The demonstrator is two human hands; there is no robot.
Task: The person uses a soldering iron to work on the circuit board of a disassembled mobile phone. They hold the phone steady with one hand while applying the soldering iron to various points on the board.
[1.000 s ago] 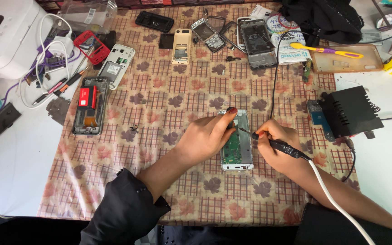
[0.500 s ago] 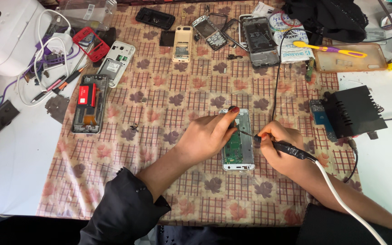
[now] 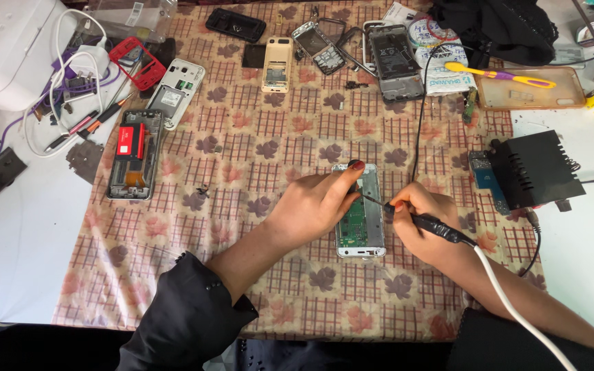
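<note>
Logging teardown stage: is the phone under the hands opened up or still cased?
Opened up. The phone lies flat with its green circuit board bare; the left hand steadies it, the right hand holds a soldering iron to it.

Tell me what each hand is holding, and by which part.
Right hand grips the soldering iron by its black handle. Left hand steadies the opened phone at its upper left edge.

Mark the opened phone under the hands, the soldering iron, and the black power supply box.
opened phone [image 3: 360, 230], head view, on the green circuit board.
soldering iron [image 3: 441, 227], head view, on the black handle in the right hand.
black power supply box [image 3: 537, 168], head view, on its top face.
</note>
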